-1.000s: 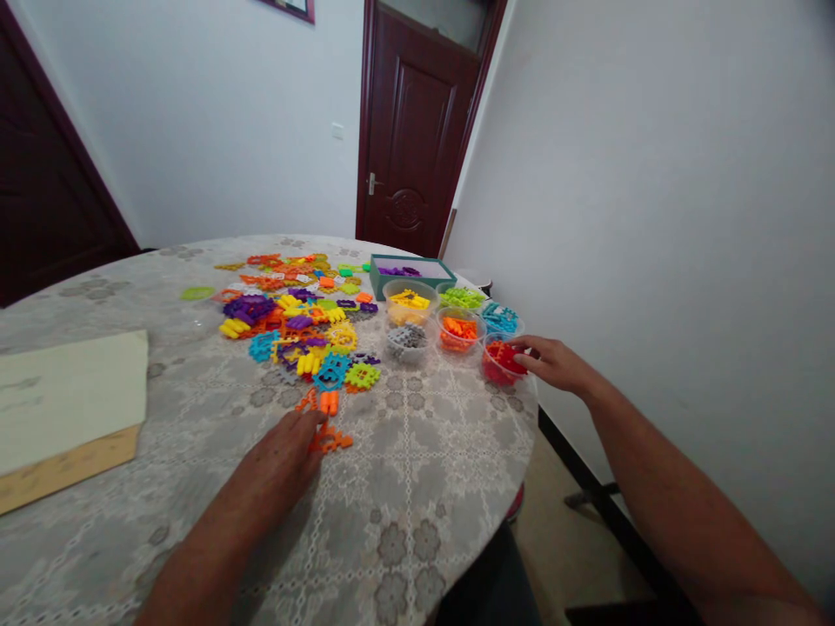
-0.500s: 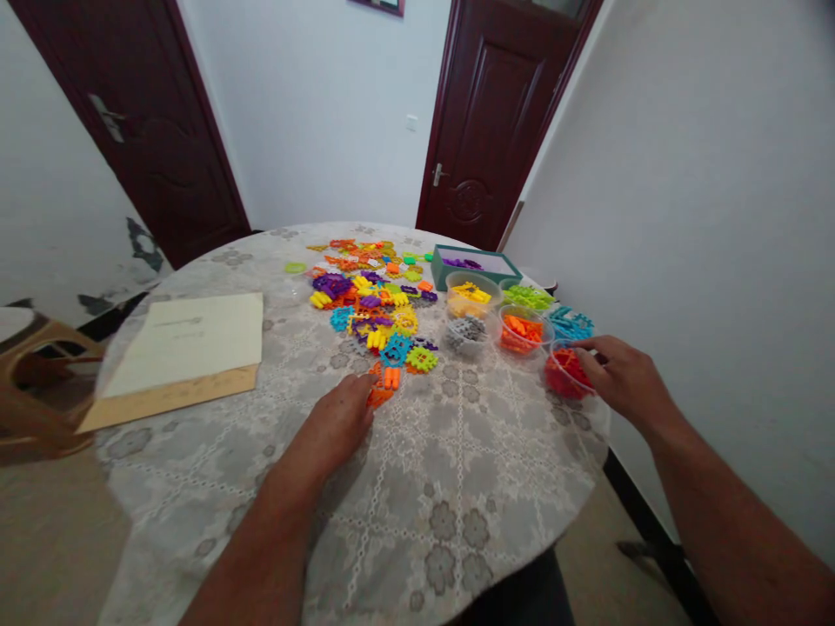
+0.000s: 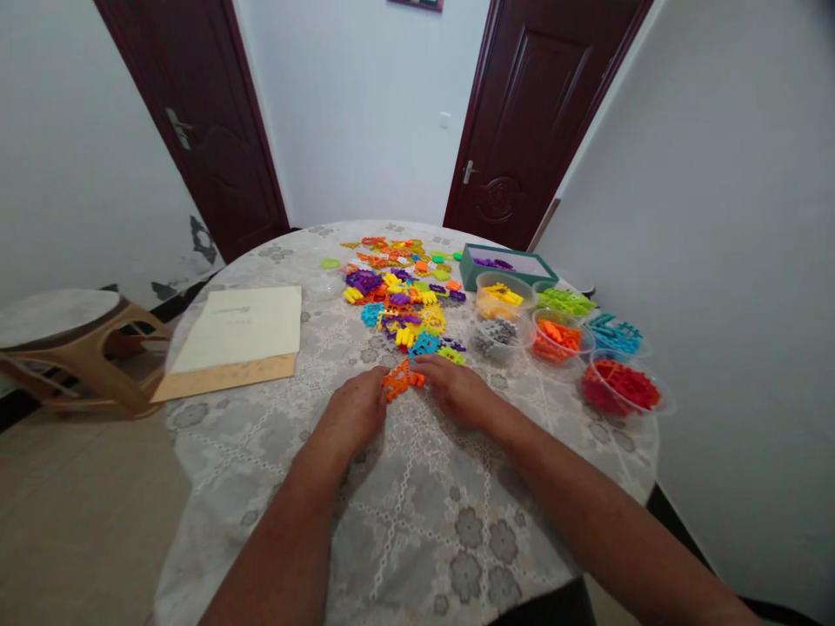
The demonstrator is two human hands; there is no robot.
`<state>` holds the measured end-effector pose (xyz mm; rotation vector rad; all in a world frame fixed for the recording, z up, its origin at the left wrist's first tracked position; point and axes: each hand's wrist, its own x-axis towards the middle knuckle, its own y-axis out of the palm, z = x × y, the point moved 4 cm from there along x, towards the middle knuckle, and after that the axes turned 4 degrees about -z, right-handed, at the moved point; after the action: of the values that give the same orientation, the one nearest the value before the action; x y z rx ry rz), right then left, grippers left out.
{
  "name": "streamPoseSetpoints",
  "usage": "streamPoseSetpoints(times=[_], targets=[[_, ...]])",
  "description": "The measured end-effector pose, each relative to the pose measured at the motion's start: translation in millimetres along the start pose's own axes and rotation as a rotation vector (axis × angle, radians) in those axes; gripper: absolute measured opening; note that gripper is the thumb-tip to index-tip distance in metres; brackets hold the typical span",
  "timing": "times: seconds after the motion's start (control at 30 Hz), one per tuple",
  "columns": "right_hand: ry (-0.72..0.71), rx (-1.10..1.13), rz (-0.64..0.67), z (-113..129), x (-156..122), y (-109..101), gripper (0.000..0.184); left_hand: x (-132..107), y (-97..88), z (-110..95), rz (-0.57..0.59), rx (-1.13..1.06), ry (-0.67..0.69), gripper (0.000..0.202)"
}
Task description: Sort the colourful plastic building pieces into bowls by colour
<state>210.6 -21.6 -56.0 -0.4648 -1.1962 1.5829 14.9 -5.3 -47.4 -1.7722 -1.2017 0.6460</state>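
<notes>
My left hand [image 3: 357, 410] is closed on the left edge of a flat orange openwork plastic building piece [image 3: 396, 381] at the near end of the pile. From the other side my right hand [image 3: 459, 391] reaches in, its fingertips at a small orange connector piece [image 3: 418, 379] beside the flat one. Those fingers look pinched, though their tips are partly hidden. Just beyond both hands lie a blue gear-shaped piece [image 3: 425, 342] and a lime green one [image 3: 451, 355]. Behind them spreads a mixed pile of purple, yellow, orange and blue pieces [image 3: 397, 300].
On the right stand clear tubs of red [image 3: 623, 387], blue [image 3: 613, 335], orange [image 3: 557, 337], grey [image 3: 497, 334], green [image 3: 564, 301] and yellow [image 3: 502, 296] pieces. A green box [image 3: 475, 274] is behind them. Paper sheets [image 3: 251, 326] lie left; a stool [image 3: 110, 356] stands beyond the table.
My right hand has left the red tub and come left to the orange pieces by my left hand. The view has turned, shifting the table right in the picture.
</notes>
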Motion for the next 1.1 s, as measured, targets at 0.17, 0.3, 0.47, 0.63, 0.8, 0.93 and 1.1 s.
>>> streamPoseSetpoints(times=[0.17,0.3,0.47,0.63,0.8,0.93,1.1], targets=[[0.053,-0.112,0.036,1,-1,9,0.044,1,0.4,4,-0.015,0.018,-0.01,0.037],[0.053,-0.061,0.021,-1,-13,2,0.027,1,0.5,4,-0.055,-0.039,0.005,0.037],[0.072,0.045,-0.036,1,-20,-4,0.012,1,0.0,2,-0.098,-0.079,-0.002,0.044],[0.057,0.099,-0.071,-3,-19,0,0.03,2,-0.6,0,-0.102,-0.098,-0.005,0.047],[0.005,0.123,-0.168,-4,-17,-2,0.016,5,-0.2,4,-0.142,-0.141,0.003,0.05],[0.053,0.242,-0.213,-4,-17,-2,0.018,8,-1.5,7,-0.154,-0.131,-0.022,0.052],[0.063,0.277,-0.368,-8,-16,-22,0.017,8,-4.1,8,-0.154,-0.107,-0.037,0.052]])
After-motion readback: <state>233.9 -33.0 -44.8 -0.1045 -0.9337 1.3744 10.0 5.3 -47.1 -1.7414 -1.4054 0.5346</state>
